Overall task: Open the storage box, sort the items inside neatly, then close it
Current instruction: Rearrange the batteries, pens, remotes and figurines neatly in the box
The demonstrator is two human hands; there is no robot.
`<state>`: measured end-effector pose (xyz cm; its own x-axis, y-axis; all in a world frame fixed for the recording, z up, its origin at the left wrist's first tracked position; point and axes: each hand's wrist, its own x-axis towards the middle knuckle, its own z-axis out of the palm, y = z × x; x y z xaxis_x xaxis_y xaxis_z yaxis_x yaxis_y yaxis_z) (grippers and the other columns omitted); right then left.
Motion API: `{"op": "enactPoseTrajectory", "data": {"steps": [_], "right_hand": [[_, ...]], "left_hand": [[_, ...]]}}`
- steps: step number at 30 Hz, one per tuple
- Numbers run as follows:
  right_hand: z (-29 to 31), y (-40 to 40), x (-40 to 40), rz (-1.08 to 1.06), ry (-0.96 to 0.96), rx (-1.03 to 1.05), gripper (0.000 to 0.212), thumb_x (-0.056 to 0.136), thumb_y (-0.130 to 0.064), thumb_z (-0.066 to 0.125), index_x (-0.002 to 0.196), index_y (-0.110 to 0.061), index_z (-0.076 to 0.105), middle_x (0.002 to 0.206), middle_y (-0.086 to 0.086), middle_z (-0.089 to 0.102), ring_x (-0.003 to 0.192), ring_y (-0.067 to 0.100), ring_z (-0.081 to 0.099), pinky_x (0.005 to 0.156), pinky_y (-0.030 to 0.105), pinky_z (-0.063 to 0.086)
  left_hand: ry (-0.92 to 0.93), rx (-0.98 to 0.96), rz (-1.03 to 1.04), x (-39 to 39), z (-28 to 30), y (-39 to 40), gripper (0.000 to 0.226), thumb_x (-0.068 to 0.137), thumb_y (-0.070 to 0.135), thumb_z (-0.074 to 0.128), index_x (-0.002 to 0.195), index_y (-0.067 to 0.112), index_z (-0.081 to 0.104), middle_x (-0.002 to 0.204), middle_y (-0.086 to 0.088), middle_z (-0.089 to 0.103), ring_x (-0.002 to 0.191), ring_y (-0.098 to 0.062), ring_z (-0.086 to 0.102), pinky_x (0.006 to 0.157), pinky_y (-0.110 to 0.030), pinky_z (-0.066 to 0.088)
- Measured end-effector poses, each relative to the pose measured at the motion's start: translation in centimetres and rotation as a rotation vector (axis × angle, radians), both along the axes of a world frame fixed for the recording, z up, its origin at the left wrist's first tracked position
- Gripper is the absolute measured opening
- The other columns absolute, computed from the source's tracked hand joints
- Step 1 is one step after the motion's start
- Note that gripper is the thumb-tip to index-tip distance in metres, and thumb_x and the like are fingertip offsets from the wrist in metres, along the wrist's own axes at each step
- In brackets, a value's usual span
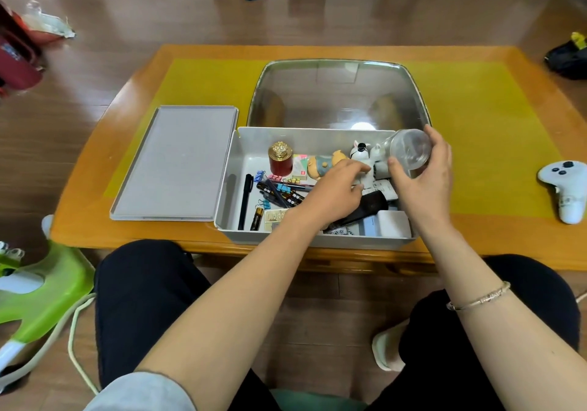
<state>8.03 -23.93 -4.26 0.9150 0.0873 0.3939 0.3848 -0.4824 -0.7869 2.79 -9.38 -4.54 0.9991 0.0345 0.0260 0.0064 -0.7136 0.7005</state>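
Observation:
The grey storage box [232, 169] stands open on the table, its grey lid [176, 163] lying flat to its left. Inside lie a red jar with a gold top [280, 159], a small plush figure [324, 164], a black-and-white dog figure [360, 153], a black pen [245, 199], colourful binder clips, small brown vials [286, 196], a battery [256, 218] and a black case [368, 207]. My right hand [422, 179] grips a clear plastic jar [408, 148] tilted over the box's far right corner. My left hand [333, 191] reaches into the box's middle, fingers touching the dog figure.
A large clear tray [336, 93] sits behind the box on a yellow mat [476, 125]. A white game controller [567, 188] lies at the table's right edge. A green stool [41, 286] stands on the floor at lower left.

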Motion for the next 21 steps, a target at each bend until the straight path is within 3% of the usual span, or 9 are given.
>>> {"op": "enactPoseTrajectory", "data": {"steps": [2, 6, 10, 13, 16, 21], "right_hand": [[0.0, 0.1, -0.1, 0.032, 0.023, 0.000, 0.068, 0.083, -0.025, 0.069, 0.141, -0.015, 0.035, 0.132, -0.006, 0.041, 0.122, 0.003, 0.036, 0.097, 0.005, 0.026], [0.0, 0.3, -0.4, 0.101, 0.046, -0.038, 0.069, 0.081, -0.025, 0.072, 0.140, -0.018, 0.036, 0.136, -0.004, 0.043, 0.123, 0.002, 0.038, 0.105, 0.027, 0.036], [-0.3, 1.0, -0.9, 0.185, 0.097, -0.075, 0.066, 0.078, -0.029, 0.073, 0.135, -0.021, 0.042, 0.130, -0.005, 0.049, 0.121, 0.008, 0.045, 0.100, 0.040, 0.045], [-0.3, 1.8, -1.2, 0.245, 0.123, -0.109, 0.063, 0.076, -0.036, 0.074, 0.131, -0.024, 0.046, 0.122, -0.010, 0.051, 0.114, 0.009, 0.049, 0.095, 0.036, 0.048], [-0.2, 3.3, -1.8, 0.352, 0.115, -0.148, 0.058, 0.074, -0.036, 0.077, 0.125, -0.020, 0.053, 0.116, -0.010, 0.051, 0.102, 0.005, 0.049, 0.089, 0.027, 0.047], [0.2, 6.1, -3.1, 0.633, 0.132, -0.205, 0.054, 0.072, -0.036, 0.079, 0.120, -0.022, 0.060, 0.103, -0.013, 0.055, 0.089, -0.006, 0.054, 0.074, 0.006, 0.040]], "left_hand": [[0.006, -0.045, -0.019, -0.3, -0.2, 0.4, 0.038, 0.095, 0.010, 0.054, 0.133, 0.011, 0.050, 0.138, -0.005, 0.048, 0.126, -0.016, 0.045, 0.099, -0.018, 0.031], [-0.017, -0.084, 0.045, -1.5, -0.4, 1.4, 0.046, 0.093, 0.016, 0.058, 0.136, 0.017, 0.043, 0.139, -0.003, 0.047, 0.126, -0.018, 0.046, 0.105, -0.035, 0.039], [-0.017, -0.046, 0.124, -2.7, 0.0, 3.1, 0.068, 0.086, 0.026, 0.069, 0.143, 0.021, 0.032, 0.142, -0.001, 0.043, 0.128, -0.017, 0.043, 0.104, -0.037, 0.041], [0.001, 0.038, 0.154, -4.0, -0.2, 4.8, 0.084, 0.079, 0.035, 0.075, 0.147, 0.022, 0.026, 0.146, 0.000, 0.039, 0.133, -0.020, 0.037, 0.107, -0.040, 0.038], [0.028, 0.004, 0.148, -5.3, -0.4, 6.1, 0.098, 0.072, 0.044, 0.080, 0.148, 0.025, 0.021, 0.150, 0.002, 0.034, 0.135, -0.020, 0.034, 0.108, -0.043, 0.036], [-0.038, -0.113, 0.149, -6.6, -0.4, 6.6, 0.075, 0.075, 0.040, 0.078, 0.138, 0.026, 0.039, 0.136, 0.004, 0.049, 0.123, -0.016, 0.046, 0.102, -0.043, 0.044]]}}
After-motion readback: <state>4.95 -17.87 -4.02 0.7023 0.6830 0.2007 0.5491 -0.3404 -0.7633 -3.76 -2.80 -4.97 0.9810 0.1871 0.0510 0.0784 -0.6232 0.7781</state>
